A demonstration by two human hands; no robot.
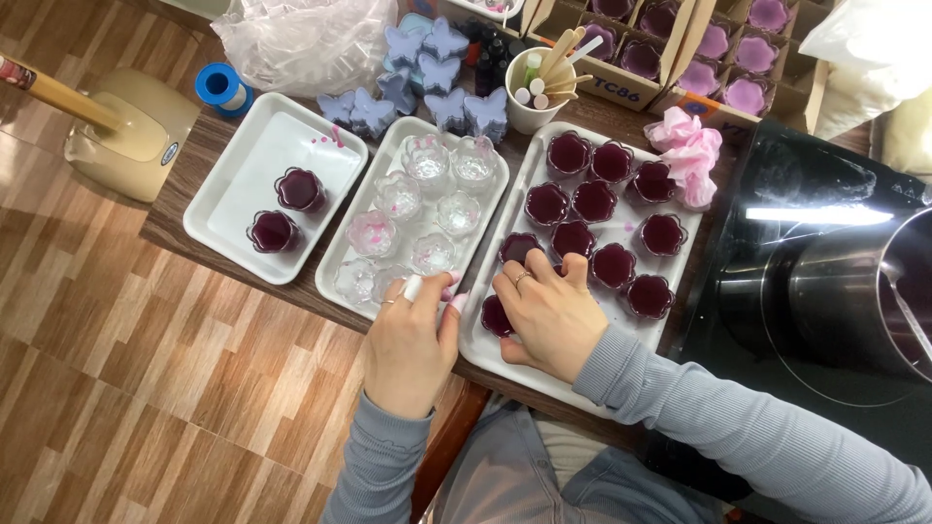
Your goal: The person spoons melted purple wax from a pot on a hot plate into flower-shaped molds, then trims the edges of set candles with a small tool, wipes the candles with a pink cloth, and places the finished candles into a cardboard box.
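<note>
Fingers of right hand [549, 315] curl over a dark purple filled cup [496, 315] at the near-left corner of the right tray [505, 364], touching it. Left hand [413, 344], just left of that tray, pinches a small white piece [414, 287].

I see brown cardboard boxes [680, 49] at one o'clock — a clear plastic bag [301, 44] at eleven.

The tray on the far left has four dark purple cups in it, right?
Not quite. The head view shows the left white tray holding only two dark purple cups, not four. They sit near its right side, and the rest of that tray is bare apart from a few pink specks.
</note>
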